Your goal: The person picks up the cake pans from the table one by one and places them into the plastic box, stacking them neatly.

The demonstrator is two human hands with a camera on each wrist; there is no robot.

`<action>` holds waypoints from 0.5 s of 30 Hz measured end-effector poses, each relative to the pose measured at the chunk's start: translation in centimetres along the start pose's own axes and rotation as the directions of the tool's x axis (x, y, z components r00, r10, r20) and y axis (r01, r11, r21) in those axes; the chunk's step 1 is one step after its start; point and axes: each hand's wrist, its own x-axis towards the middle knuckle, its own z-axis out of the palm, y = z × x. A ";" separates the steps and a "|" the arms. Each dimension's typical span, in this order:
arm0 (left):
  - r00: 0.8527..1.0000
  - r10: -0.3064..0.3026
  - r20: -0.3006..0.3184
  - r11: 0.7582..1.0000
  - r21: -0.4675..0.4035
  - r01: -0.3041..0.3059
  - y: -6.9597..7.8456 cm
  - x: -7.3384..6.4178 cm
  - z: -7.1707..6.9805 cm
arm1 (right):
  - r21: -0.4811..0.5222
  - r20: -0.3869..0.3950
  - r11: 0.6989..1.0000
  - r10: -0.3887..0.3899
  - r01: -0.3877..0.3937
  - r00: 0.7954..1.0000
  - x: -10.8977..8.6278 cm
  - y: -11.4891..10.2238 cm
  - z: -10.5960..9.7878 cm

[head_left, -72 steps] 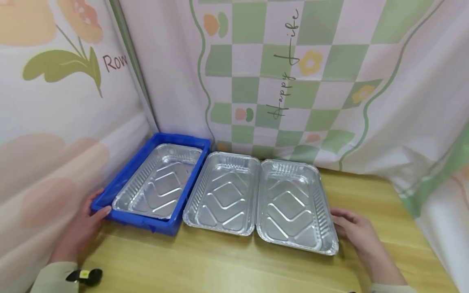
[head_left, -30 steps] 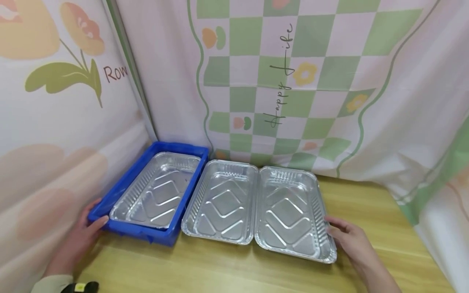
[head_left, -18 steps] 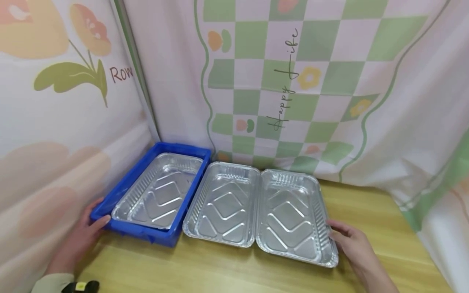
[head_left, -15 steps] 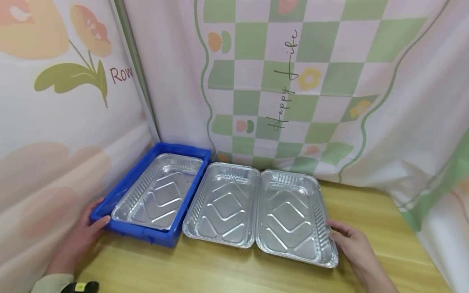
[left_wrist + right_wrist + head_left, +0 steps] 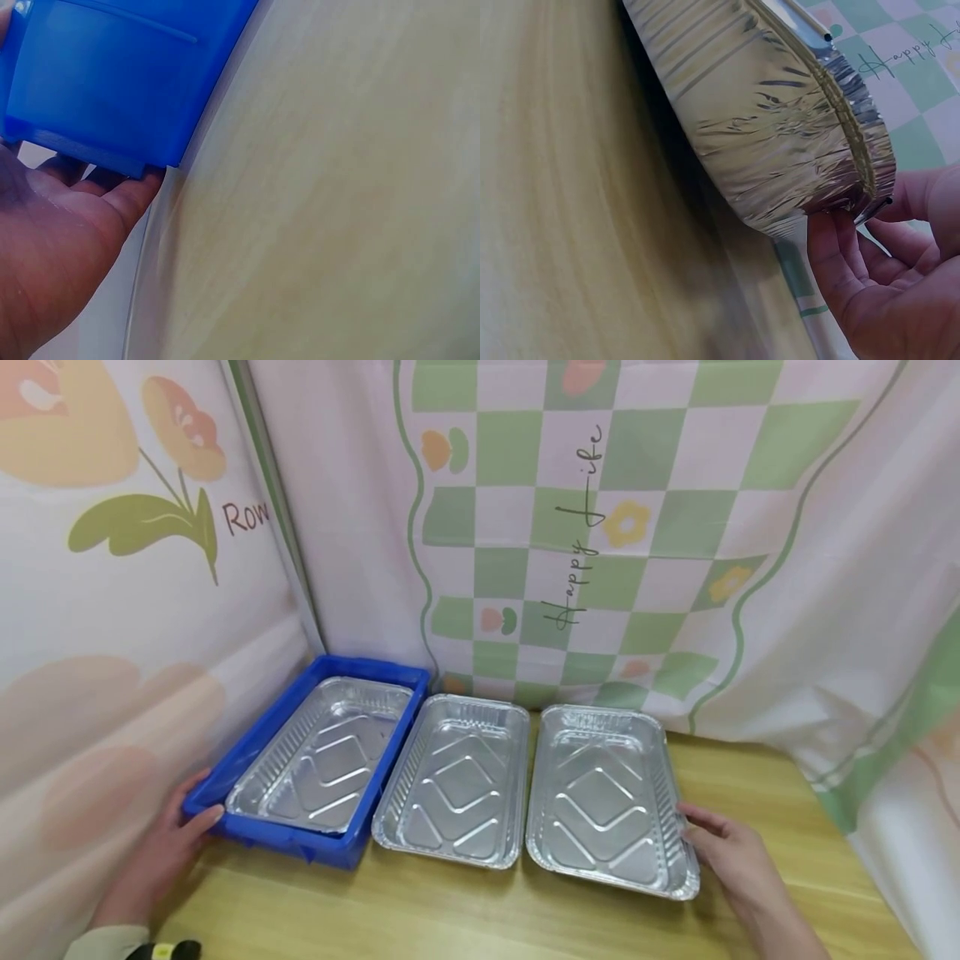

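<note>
At lower left of the frame, the left hand (image 5: pixel 167 852) gripped the near corner of the bin (image 5: pixel 300 843), where the inner pan (image 5: pixel 341 752) lay. The middle pan (image 5: pixel 457 777) sat at centre, untouched. Right of it, across a narrow gap, the right hand (image 5: pixel 738 860) pinched the right pan (image 5: pixel 603 802) by its outer rim. Positioning that pan seemed the step in hand; the next move probably called for a light pinch, sparing the rim.
</note>
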 end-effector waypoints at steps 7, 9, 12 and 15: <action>1.000 0.017 -0.007 0.998 0.068 -0.016 0.3 -0.1 0.0 | 0.093 -0.009 0.996 -0.019 0.019 1.000 -0.2 -0.7 -0.7; 1.000 0.010 -0.007 0.997 0.080 -0.010 0.3 -0.1 -0.1 | 0.121 -0.008 0.992 -0.029 0.029 1.000 -0.3 -0.9 -0.9; 1.000 -0.017 -0.003 0.996 0.089 0.017 0.4 -0.1 -0.2 | 0.143 -0.012 0.989 -0.046 0.047 0.999 -0.3 -1.2 -1.0; 0.999 -0.035 0.001 0.996 0.079 0.035 0.3 -0.1 -0.2 | 0.160 -0.011 0.985 -0.066 0.066 0.998 -0.4 -1.6 -1.0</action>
